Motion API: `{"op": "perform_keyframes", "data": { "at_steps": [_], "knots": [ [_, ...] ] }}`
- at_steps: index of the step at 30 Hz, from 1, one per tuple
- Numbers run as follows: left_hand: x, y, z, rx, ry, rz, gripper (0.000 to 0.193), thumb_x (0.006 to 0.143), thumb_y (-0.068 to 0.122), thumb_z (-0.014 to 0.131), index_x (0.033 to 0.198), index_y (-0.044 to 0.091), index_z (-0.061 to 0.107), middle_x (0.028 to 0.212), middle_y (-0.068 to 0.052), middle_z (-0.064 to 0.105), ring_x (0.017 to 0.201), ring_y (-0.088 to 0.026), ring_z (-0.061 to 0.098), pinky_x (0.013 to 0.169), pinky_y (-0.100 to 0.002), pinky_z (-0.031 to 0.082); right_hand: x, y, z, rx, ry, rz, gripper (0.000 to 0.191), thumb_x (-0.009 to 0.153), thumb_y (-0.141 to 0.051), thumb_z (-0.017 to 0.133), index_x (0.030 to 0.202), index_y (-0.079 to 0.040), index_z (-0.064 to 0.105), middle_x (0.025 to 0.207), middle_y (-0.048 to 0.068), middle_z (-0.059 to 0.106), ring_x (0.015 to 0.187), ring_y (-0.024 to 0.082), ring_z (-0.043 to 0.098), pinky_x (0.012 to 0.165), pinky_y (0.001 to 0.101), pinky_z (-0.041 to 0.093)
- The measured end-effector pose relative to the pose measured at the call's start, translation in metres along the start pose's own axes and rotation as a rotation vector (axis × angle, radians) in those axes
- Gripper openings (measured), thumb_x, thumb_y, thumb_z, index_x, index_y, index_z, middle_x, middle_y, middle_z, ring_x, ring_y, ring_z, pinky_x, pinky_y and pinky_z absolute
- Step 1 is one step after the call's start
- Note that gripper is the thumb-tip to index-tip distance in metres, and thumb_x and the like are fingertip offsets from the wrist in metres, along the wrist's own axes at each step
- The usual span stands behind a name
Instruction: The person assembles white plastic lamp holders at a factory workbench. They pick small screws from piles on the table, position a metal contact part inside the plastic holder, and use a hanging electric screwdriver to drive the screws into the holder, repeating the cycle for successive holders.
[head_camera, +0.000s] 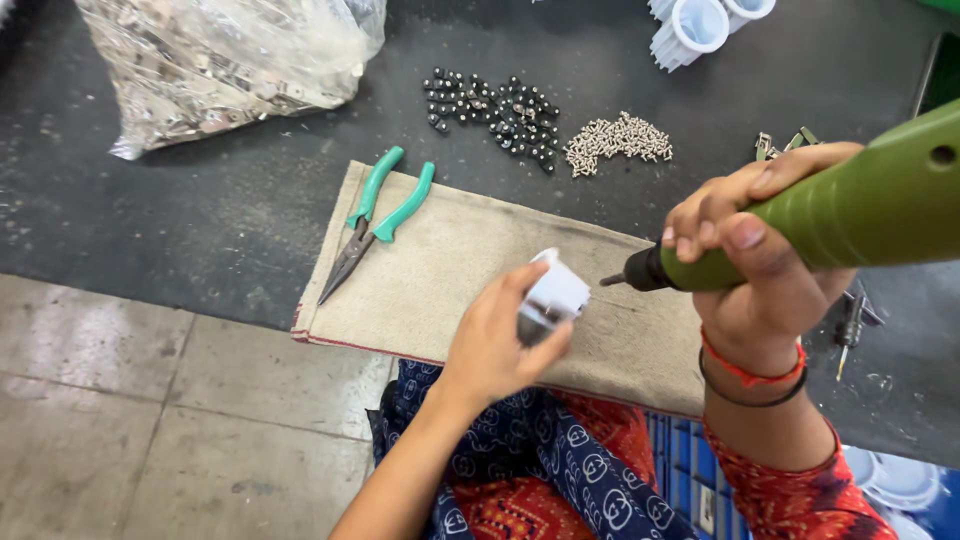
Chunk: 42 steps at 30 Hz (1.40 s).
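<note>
Near the centre of the frame the left hand (492, 345) is curled tightly round a small white plastic housing (553, 296), holding it up over the beige cloth mat (440, 270). At right the right hand (760, 250) is wrapped firmly about a green electric screwdriver (850, 215), its bit just beside the housing, a sliver of gap showing. I'd judge the fastening on this piece is only about to begin. Heaps of black screws (495, 110) and silver screws (618, 140) lie at upper centre, more white housings (700, 25) at the top edge, so plenty seems left. Green-handled pliers (375, 215) rest idle on the mat's left end
</note>
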<state>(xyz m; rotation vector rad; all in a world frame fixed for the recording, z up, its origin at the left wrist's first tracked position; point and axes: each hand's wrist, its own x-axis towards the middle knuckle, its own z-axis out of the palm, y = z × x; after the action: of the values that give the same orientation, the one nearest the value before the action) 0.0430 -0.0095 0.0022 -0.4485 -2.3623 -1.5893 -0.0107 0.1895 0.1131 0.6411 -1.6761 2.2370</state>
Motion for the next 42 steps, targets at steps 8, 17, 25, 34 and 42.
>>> {"op": "perform_keyframes", "data": {
  "at_steps": [8,17,25,34,42],
  "knots": [
    [-0.021,0.041,-0.002,0.144,-0.092,-0.382,0.103,0.070,0.039,0.087,0.152,0.003,0.034,0.093,-0.017,0.071,0.084,-0.037,0.071,0.077,-0.045,0.056,-0.008,-0.003,-0.003,0.028,0.040,-0.003,0.025,0.105,-0.003,0.070,0.118,-0.002,0.047,0.078,0.013,0.057,0.061,0.020,0.057,0.065,0.0348,0.054],
    [0.020,-0.004,0.033,-0.009,0.021,0.025,0.050,0.079,0.014,0.081,0.122,0.009,0.056,0.105,-0.015,0.069,0.097,-0.035,0.070,0.084,-0.043,0.056,-0.012,-0.001,0.001,0.062,0.107,-0.065,0.024,0.103,-0.001,0.068,0.116,-0.003,0.047,0.079,0.013,0.058,0.064,0.020,0.058,0.066,0.0350,0.053],
    [0.017,-0.014,0.041,0.063,0.019,0.031,0.077,0.075,0.015,0.082,0.143,0.008,0.045,0.106,-0.016,0.069,0.095,-0.037,0.068,0.085,-0.046,0.054,-0.019,0.028,0.008,0.120,0.111,-0.073,0.023,0.106,0.000,0.067,0.118,-0.003,0.047,0.081,0.013,0.059,0.067,0.020,0.060,0.072,0.0346,0.055],
    [0.025,-0.007,0.037,0.065,-0.045,-0.016,0.085,0.073,0.016,0.082,0.148,0.006,0.042,0.100,-0.014,0.070,0.092,-0.037,0.068,0.085,-0.046,0.054,-0.023,0.037,0.002,0.083,0.082,-0.067,0.025,0.106,0.000,0.065,0.119,-0.004,0.045,0.082,0.012,0.058,0.066,0.019,0.059,0.071,0.0335,0.055],
    [0.025,-0.006,0.036,0.072,-0.044,-0.033,0.084,0.072,0.016,0.082,0.145,0.005,0.044,0.099,-0.015,0.069,0.091,-0.036,0.068,0.083,-0.046,0.054,-0.018,0.037,0.006,0.059,0.064,-0.053,0.026,0.105,0.000,0.067,0.119,-0.003,0.046,0.081,0.013,0.058,0.064,0.019,0.058,0.069,0.0344,0.055]
  ]
}}
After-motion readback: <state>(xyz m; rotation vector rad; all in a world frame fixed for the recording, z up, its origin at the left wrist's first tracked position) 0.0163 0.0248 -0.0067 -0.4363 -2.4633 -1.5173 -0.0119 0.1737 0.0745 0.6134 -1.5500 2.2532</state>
